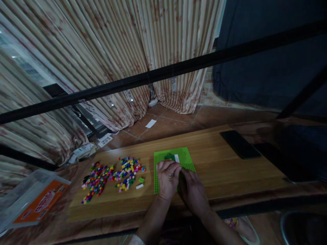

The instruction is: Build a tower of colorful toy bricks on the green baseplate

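A bright green studded baseplate point(188, 160) lies on the wooden board, with both hands over its near half. My left hand point(167, 178) is closed in a pinch, its fingertips meeting those of my right hand. Whatever the pinch holds, if anything, is hidden. My right hand point(194, 192) is also closed, fingers curled in from the right side; its grip is too dark to make out. Just beyond the fingers, a white brick point(176, 158) and a dark green brick point(170, 157) sit on the baseplate, with a bit of yellow beside them.
Loose coloured bricks point(98, 180) lie in piles on the board's left part. A light green brick point(141, 180) and a white brick point(140, 186) lie nearer the baseplate. A clear plastic box point(38, 200) stands far left. A dark phone-like slab point(240, 144) rests at right.
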`<state>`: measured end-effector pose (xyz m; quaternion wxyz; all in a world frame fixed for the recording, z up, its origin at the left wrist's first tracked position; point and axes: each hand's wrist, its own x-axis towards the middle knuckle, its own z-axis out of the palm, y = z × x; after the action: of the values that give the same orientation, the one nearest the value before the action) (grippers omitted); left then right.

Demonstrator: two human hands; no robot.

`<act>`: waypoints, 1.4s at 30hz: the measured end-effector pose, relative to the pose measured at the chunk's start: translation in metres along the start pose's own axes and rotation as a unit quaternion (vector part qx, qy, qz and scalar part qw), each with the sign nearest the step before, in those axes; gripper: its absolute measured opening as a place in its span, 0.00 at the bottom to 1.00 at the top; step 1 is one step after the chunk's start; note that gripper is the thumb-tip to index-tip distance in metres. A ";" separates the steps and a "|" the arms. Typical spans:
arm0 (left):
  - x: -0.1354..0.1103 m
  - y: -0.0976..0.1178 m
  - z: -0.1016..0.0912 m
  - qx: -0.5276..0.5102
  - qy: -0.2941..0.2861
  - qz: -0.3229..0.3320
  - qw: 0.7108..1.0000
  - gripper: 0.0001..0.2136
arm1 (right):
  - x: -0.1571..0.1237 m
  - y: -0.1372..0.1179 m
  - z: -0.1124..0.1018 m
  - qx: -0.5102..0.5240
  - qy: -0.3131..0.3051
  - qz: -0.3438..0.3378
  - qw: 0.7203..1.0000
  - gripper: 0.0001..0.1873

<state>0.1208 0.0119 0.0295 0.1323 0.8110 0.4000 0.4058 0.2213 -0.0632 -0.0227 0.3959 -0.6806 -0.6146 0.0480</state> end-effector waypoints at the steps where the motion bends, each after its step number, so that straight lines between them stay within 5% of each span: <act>1: -0.001 -0.001 0.002 0.000 0.008 -0.004 1.000 0.04 | 0.000 0.000 0.000 0.000 -0.002 0.002 1.000 0.26; 13: -0.009 -0.006 0.014 -0.109 0.040 -0.067 0.991 0.05 | 0.000 -0.001 -0.002 -0.002 -0.004 0.002 1.000 0.26; 30: -0.016 -0.005 -0.002 0.169 -0.019 0.101 0.980 0.15 | -0.001 0.001 -0.002 -0.009 0.000 -0.012 1.000 0.28; 42: -0.025 0.000 0.002 0.205 -0.047 0.075 0.975 0.18 | -0.002 0.005 0.001 -0.006 0.002 -0.012 1.000 0.27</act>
<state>0.1138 -0.0067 0.0141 -0.0485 0.8667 0.4063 0.2851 0.2243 -0.0638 -0.0277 0.3936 -0.6760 -0.6219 0.0381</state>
